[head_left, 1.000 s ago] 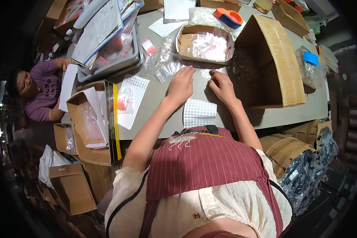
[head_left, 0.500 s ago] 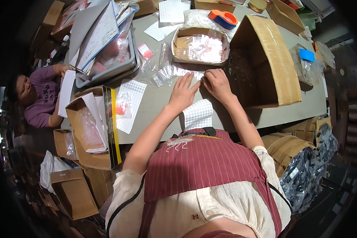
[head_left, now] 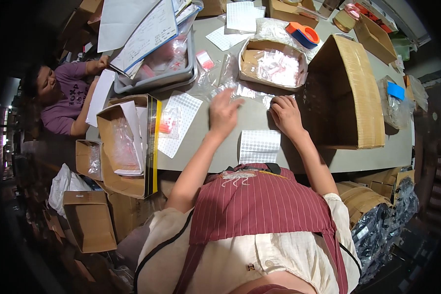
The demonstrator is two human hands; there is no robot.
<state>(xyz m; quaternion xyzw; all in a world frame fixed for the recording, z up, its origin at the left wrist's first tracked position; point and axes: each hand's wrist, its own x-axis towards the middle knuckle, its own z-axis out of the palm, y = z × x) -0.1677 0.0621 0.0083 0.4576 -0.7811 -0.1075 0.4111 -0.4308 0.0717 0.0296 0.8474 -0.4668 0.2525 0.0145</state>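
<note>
My left hand [head_left: 223, 116] is over the grey table, slightly blurred, thumb apart from its fingers, holding nothing I can see. Its fingertips are beside a row of small clear plastic bags [head_left: 247, 92]. To its right, my right hand [head_left: 286, 115] has curled fingers near a shiny scrap of clear plastic; what they pinch, if anything, is hidden. Just beyond both hands stands a low cardboard box [head_left: 272, 85] holding many small clear bags with reddish strips [head_left: 278, 67]. Between my forearms, a white sheet of round grey stickers [head_left: 260, 145] lies near the table's front edge.
A large open carton [head_left: 360, 98] stands close to my right hand. On the left are a grey bin [head_left: 154, 84] with papers and bags, a yellow-edged box [head_left: 154, 147] and another sticker sheet [head_left: 181, 117]. A co-worker in purple [head_left: 66, 98] sits beyond them. Orange and blue tape rolls [head_left: 303, 35] lie behind.
My hands have moved apart: the left has drawn back from the right, its fingers turned. The whole view has shifted, and the sticker sheet between my forearms shows more squarely.
</note>
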